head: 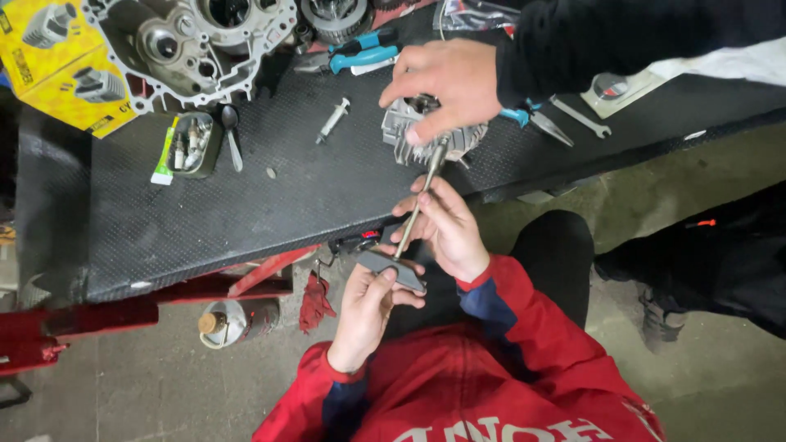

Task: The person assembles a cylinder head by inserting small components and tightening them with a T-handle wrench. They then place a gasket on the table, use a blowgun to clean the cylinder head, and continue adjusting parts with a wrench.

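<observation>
My left hand [368, 307] holds a small flat dark grey block [391, 268] below the bench edge. My right hand [446, 227] grips a long thin metal rod [419, 200]. The rod's lower end rests on the block, and its upper end reaches a finned grey engine part [401, 131] on the bench. Another person's hand [442, 82], in a black sleeve, rests on that finned part with a finger near the rod's top. Both my sleeves are red and blue.
The black textured bench [286, 188] carries an engine crankcase [188, 41], yellow boxes [57, 57], a syringe [333, 119], blue-handled pliers [364, 53], a wrench [581, 119] and a small parts tray [192, 143]. A red rag [313, 299] and a can [229, 321] sit below.
</observation>
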